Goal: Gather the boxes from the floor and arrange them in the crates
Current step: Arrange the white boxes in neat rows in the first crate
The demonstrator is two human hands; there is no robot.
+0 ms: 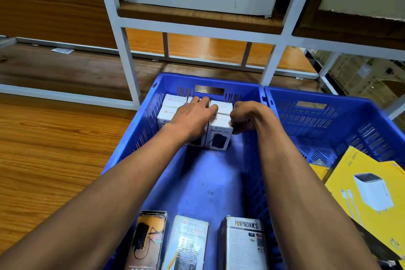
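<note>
Blue crate (140,125) | left hand (192,116) flat, hiding white boxes (219,136) | right hand (247,118) curled, grip seemingly on box edge

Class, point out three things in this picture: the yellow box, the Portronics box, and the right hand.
yellow box (370,190), head view, on its printed top face.
Portronics box (243,245), head view, on its white front panel.
right hand (247,117), head view, on the back of the hand, fingers curled at a white box.
</note>
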